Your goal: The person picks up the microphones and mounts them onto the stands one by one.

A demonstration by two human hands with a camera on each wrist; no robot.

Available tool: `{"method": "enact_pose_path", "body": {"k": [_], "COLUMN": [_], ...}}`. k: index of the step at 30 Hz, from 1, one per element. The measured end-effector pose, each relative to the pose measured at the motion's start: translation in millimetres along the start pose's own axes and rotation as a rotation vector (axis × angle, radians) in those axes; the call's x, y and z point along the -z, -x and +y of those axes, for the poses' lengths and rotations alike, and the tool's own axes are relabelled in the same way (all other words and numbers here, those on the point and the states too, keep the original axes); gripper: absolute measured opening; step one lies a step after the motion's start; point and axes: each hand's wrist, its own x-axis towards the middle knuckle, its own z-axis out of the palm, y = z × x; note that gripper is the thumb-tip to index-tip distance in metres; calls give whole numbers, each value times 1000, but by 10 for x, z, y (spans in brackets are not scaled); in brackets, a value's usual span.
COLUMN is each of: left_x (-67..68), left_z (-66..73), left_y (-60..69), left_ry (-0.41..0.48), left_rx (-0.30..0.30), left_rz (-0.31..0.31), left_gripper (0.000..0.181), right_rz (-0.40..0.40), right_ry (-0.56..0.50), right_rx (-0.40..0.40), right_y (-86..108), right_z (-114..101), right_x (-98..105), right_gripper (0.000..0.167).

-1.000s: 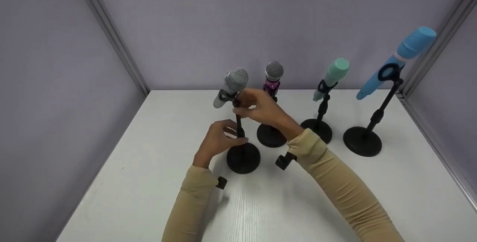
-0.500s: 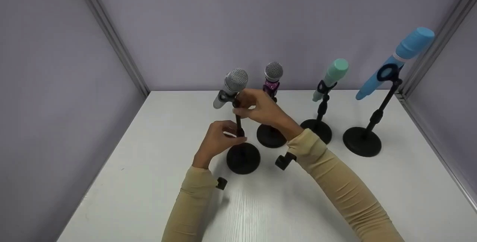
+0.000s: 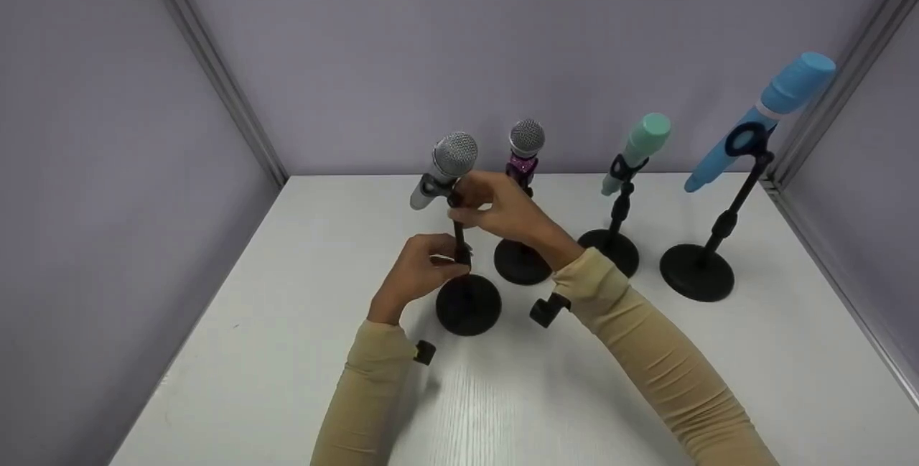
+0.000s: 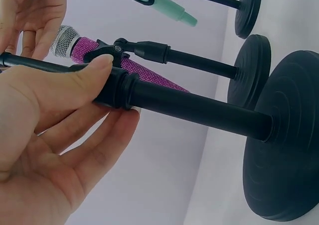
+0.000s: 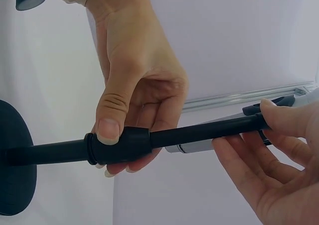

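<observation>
A black desk microphone stand with a round base stands on the white table, a silver microphone tilted in its clip. My left hand grips the thick collar partway up the pole, thumb on one side and fingers on the other. Higher up, just under the clip, my right hand pinches the thin upper rod between thumb and fingers. In the right wrist view, the microphone's grey body lies partly behind the rod and the right hand.
Behind the right forearm stands a purple glittery microphone on its own stand. Farther right are a mint green microphone and a larger blue one, each on a black stand. Grey walls enclose the table.
My left hand shifts very slightly, its thumb drawing a little to the left across the collar. The right hand and the stand hold almost the same place.
</observation>
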Motion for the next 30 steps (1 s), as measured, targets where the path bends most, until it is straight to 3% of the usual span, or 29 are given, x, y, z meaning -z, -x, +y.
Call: {"method": "enact_pose_path", "body": {"k": [9, 21, 30], "left_x": [13, -9, -6], "left_z": [24, 12, 10], "left_y": [-10, -34, -27], "left_ry": [-22, 7, 18], "left_rx": [-18, -81, -83], "left_rz": [-40, 115, 112], "left_gripper": [21, 18, 14], "right_rz": [1, -7, -4], "right_ry": [31, 28, 18], "right_rx": [20, 15, -3], "right_y": [7, 4, 7], "right_z": [15, 10, 6], "right_x": [27, 46, 43], "right_gripper": [19, 19, 19]}}
